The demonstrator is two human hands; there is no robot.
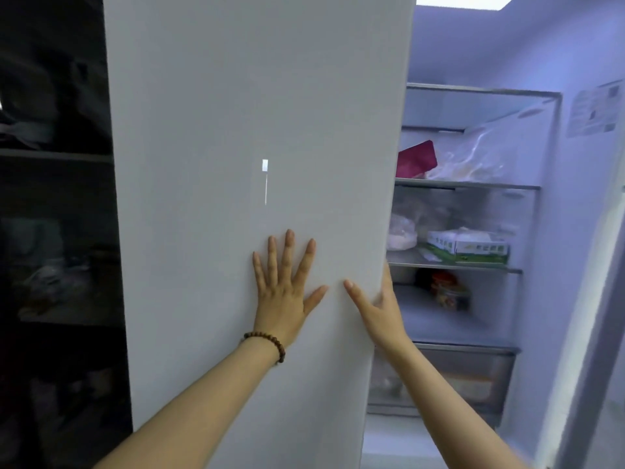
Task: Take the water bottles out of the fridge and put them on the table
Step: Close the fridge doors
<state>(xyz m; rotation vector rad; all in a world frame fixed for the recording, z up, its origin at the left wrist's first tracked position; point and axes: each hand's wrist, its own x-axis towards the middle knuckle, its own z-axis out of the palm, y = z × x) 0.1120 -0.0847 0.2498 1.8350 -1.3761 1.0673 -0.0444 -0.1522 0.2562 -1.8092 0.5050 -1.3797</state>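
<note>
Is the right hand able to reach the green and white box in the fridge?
Probably yes: the right hand holds the grey door, and the box sits on an open shelf beyond it, nothing in front.

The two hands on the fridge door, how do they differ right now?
The left hand lies flat on the front of the fridge door, fingers straight and spread. The right hand grips the door's right edge, thumb on the front, fingers wrapped behind it. The left wrist wears a bead bracelet, while the right wrist is bare. Both hands touch the same door.
</note>
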